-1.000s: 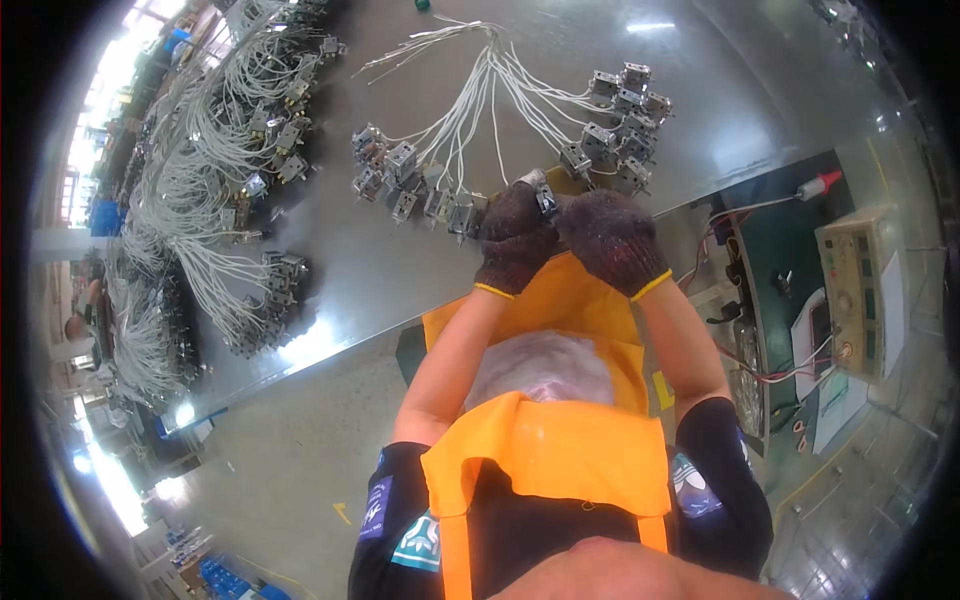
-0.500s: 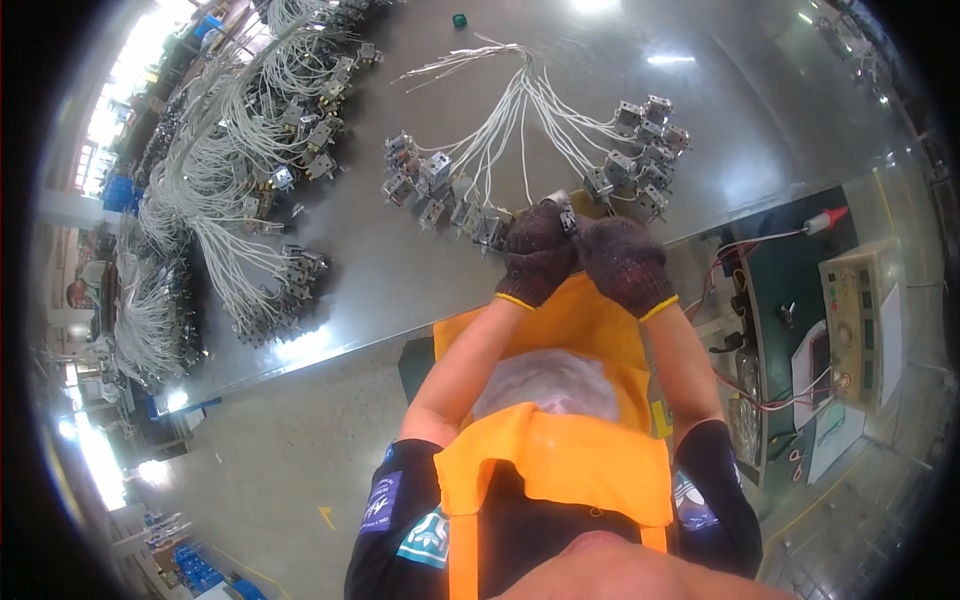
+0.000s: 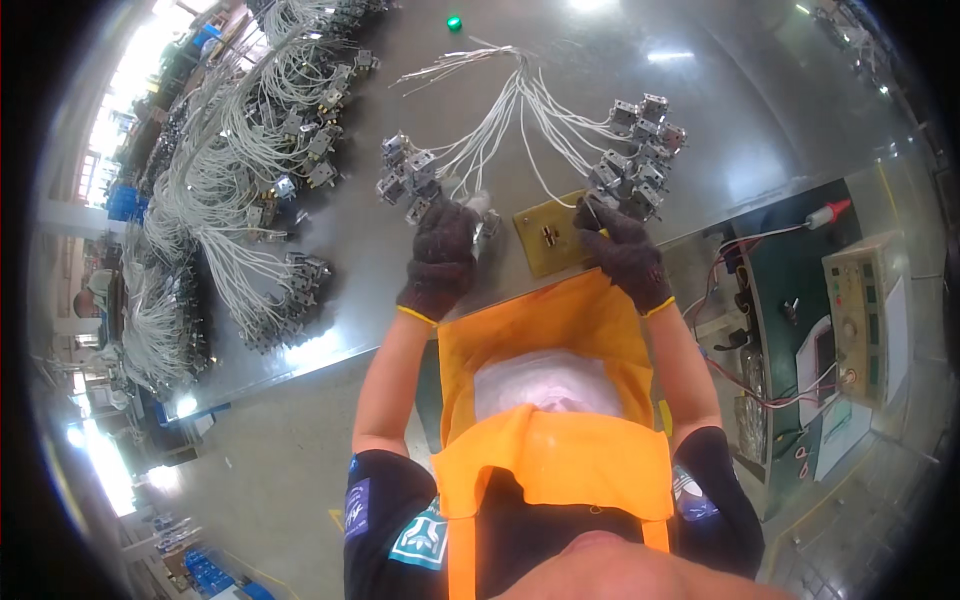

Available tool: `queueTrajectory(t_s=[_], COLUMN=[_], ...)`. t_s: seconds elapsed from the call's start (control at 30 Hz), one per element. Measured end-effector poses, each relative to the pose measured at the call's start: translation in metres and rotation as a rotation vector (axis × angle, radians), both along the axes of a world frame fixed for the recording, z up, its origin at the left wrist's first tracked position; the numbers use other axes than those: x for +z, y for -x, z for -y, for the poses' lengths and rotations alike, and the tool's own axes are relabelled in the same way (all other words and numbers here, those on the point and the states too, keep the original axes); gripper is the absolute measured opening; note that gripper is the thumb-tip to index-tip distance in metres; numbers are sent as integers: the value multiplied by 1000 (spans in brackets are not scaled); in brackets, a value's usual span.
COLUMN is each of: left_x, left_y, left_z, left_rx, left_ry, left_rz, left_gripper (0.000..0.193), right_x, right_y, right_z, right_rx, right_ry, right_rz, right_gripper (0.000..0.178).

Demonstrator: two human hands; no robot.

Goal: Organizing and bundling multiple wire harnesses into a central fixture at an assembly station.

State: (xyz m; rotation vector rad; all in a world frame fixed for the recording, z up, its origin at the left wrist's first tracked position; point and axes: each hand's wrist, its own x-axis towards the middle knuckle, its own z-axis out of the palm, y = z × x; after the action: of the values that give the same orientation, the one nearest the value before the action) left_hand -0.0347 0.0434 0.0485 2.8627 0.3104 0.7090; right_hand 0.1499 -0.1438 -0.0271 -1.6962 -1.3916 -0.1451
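A bundle of white wires (image 3: 512,105) fans out on the metal table, with small metal box-shaped connectors in a left cluster (image 3: 408,170) and a right cluster (image 3: 640,150). My left hand (image 3: 443,255), in a dark knitted glove, is closed on a metal connector at the left cluster's near end; its fingers partly cover it. My right hand (image 3: 625,255), gloved alike, is closed beside the right cluster. A single white wire runs into its fingertips; whatever sits at its end is hidden. Between the hands lies a square brass-coloured plate (image 3: 545,250) with a small slotted fitting.
A large heap of wired connectors (image 3: 225,190) covers the table's left side. A small green lamp (image 3: 454,23) glows at the far edge. To the right stand a beige instrument box (image 3: 855,320), cables with a red-tipped probe (image 3: 825,216) and scissors (image 3: 802,460).
My hands, together before, have parted: the left moved left to the cluster, the right slightly right. The brass plate is uncovered. The middle wire has swung right, and the green lamp has lit.
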Motion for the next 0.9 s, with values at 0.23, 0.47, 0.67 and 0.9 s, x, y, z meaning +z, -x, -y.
queueTrajectory(t_s=[0.23, 0.47, 0.67, 0.9], left_x=[-49, -62, -52, -54], left_y=[-54, -55, -70, -69], left_z=[48, 54, 85, 78], left_rx=[35, 105, 146, 144], left_ry=[162, 1127, 386, 423], left_rz=[175, 404, 244, 381], left_gripper=[46, 43, 52, 53], right_x=[30, 62, 54, 86], right_y=[-12, -45, -45, -21], right_z=[-3, 18, 22, 35], right_rx=[-111, -104, -108, 65], right_ry=[105, 330, 297, 482], right_rz=[-433, -1031, -652, -317], right_gripper=[29, 35, 39, 37])
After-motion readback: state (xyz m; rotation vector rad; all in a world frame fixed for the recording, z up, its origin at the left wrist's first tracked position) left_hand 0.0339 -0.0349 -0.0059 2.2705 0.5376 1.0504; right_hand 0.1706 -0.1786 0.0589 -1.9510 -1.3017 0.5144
